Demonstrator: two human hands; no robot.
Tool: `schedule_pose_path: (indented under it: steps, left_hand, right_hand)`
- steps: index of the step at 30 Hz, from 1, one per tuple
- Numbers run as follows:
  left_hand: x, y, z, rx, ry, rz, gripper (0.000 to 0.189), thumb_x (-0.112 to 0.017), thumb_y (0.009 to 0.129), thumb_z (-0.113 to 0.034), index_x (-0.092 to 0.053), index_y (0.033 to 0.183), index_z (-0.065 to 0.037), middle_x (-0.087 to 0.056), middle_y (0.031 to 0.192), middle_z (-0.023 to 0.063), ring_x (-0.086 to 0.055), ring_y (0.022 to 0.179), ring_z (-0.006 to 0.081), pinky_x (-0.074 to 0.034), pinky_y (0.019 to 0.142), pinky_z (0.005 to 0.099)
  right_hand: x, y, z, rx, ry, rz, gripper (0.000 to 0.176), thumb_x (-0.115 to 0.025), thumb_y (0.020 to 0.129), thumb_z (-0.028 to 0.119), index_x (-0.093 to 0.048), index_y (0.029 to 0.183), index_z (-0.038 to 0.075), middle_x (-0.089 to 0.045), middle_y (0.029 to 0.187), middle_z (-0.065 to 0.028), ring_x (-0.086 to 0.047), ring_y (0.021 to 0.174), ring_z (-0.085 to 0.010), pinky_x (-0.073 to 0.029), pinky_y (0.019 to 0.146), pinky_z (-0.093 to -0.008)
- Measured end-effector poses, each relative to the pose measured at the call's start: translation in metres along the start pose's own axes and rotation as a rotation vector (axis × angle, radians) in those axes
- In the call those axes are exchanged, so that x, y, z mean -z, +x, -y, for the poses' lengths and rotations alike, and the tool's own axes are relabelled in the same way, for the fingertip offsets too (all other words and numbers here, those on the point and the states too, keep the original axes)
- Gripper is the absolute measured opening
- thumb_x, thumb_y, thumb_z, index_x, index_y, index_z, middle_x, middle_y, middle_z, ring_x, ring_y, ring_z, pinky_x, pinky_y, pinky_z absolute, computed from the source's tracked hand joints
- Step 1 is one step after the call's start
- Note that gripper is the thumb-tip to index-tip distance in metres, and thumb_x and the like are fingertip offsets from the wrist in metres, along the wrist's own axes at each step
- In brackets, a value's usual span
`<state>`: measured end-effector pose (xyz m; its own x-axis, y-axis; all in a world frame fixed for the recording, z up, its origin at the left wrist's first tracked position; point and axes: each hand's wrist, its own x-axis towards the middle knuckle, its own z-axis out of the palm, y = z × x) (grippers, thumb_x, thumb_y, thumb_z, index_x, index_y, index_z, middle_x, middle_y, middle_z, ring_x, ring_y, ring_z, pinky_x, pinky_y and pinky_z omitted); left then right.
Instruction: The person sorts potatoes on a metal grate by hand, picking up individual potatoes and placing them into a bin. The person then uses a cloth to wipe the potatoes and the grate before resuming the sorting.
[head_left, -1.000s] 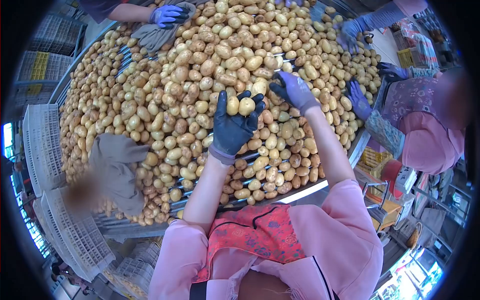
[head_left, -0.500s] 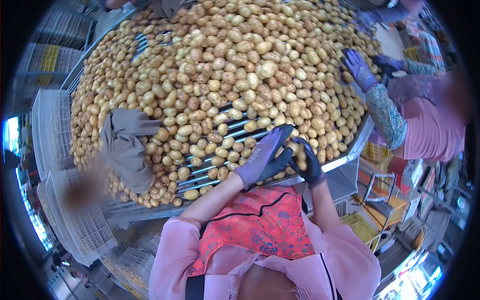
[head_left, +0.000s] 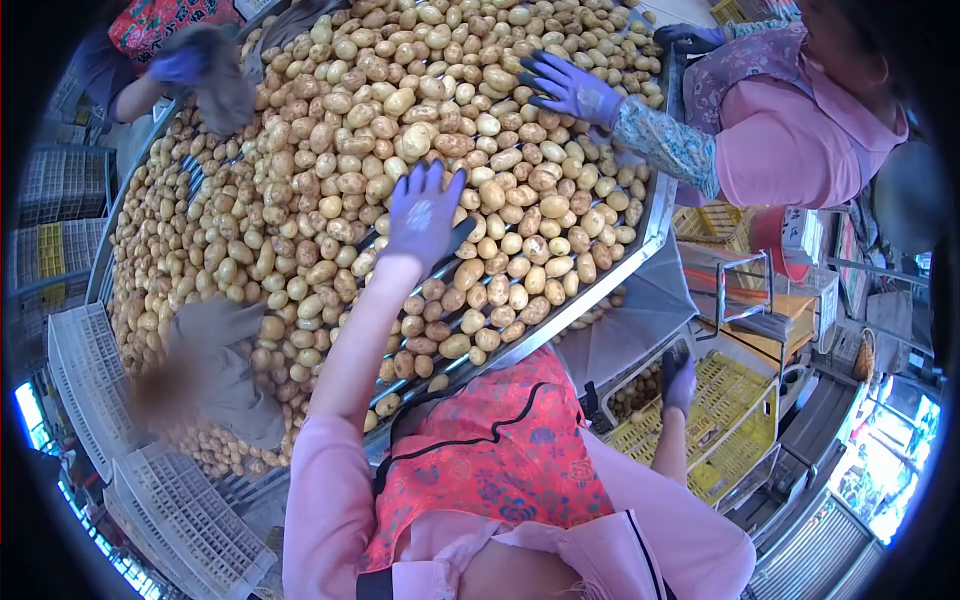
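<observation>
My left hand (head_left: 424, 218), in a purple and black glove, lies palm down on the heap of potatoes (head_left: 340, 140), its fingers spread. Under and around it are potatoes on a table of metal rollers (head_left: 462, 322). Off the table's near edge, my right hand (head_left: 679, 380) hangs low at the right, beside a yellow crate (head_left: 735, 405) and above a crate with small potatoes (head_left: 636, 392). Its dark glove is seen from the back, and whether it holds anything is hidden.
At the right, a co-worker's purple-gloved hand (head_left: 572, 88) reaches onto the potatoes. Another co-worker's gloved hand (head_left: 180, 66) is at the upper left near a grey cloth. A second grey cloth (head_left: 235, 375) lies on the heap; white crates (head_left: 190, 500) stand lower left.
My hands have parted: the left moved up and left onto the potatoes, the right left the table and dropped toward the crates. The view has turned, and the co-worker's hand reaches further in.
</observation>
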<state>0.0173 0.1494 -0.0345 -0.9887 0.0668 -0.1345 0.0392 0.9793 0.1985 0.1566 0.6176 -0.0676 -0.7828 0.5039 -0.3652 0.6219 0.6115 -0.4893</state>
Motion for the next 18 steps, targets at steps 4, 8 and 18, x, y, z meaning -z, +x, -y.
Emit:
schedule_pose_path:
  steps: [4, 8, 18]
  left_hand:
    - [-0.019, 0.054, -0.009, -0.042, 0.087, 0.121, 0.067, -0.054, 0.084, -0.057, -0.044, 0.137, -0.017, -0.03, 0.149, 0.0173, -0.025, 0.137, 0.0414, -0.018, 0.11, 0.0563]
    - [-0.025, 0.035, -0.004, -0.099, 0.107, 0.105, 0.055, -0.058, 0.083, -0.052, -0.057, 0.125, -0.016, -0.037, 0.144, 0.0159, -0.03, 0.133, 0.0423, -0.025, 0.106, 0.0562]
    - [-0.037, -0.114, 0.032, 0.208, -0.069, -0.106, 0.046, -0.063, 0.082, -0.035, -0.058, 0.12, -0.011, -0.049, 0.13, 0.0177, -0.044, 0.119, 0.0405, -0.031, 0.101, 0.0559]
  right_hand:
    - [-0.097, 0.002, 0.116, 0.47, 0.112, 0.146, 0.037, -0.057, 0.09, 0.022, -0.054, 0.121, 0.002, -0.064, 0.091, -0.0164, -0.062, 0.08, -0.0245, -0.049, 0.069, -0.0351]
    - [-0.201, 0.017, 0.188, 1.12, -0.208, -0.037, 0.029, -0.057, 0.089, 0.02, -0.059, 0.111, 0.001, -0.064, 0.09, -0.0177, -0.064, 0.083, -0.0293, -0.049, 0.072, -0.0403]
    - [-0.206, 0.146, 0.383, 0.946, -0.2, -0.019, 0.029, -0.054, 0.087, 0.017, -0.057, 0.112, 0.002, -0.064, 0.097, -0.021, -0.06, 0.09, -0.0405, -0.046, 0.082, -0.0469]
